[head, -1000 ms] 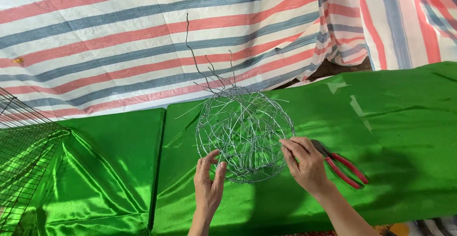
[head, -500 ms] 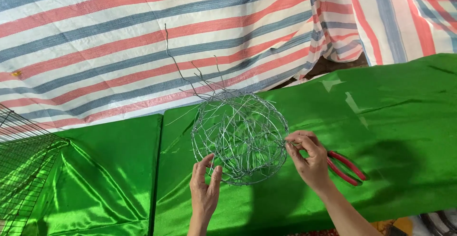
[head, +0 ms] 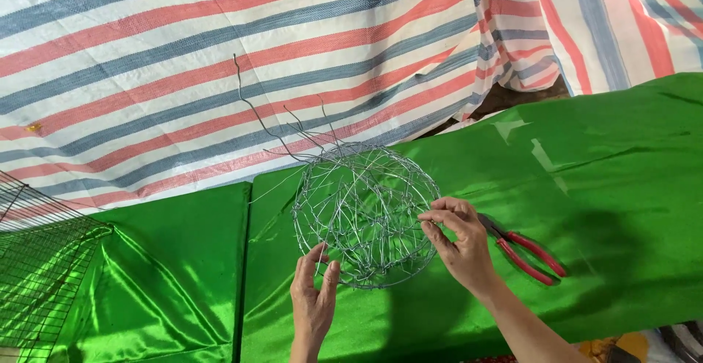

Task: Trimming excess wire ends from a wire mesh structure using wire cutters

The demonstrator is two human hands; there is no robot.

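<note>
1. Where the scene begins at your far left, a dark wire grid panel [head: 36,275] lies over the green satin cloth [head: 176,275].
2. Your left hand [head: 313,298] sits at the lower left rim of the wire mesh ball [head: 365,213], fingers spread apart and only lightly touching the wire.
3. The ball rests on the green cloth, near the front edge, with loose wire ends [head: 278,132] sticking up toward the striped tarp [head: 183,77].
4. Your right hand [head: 458,242] pinches a strand at the ball's right side, thumb and fingers closed together on it.
5. Red-handled pliers [head: 527,252] lie just beside that hand.
</note>
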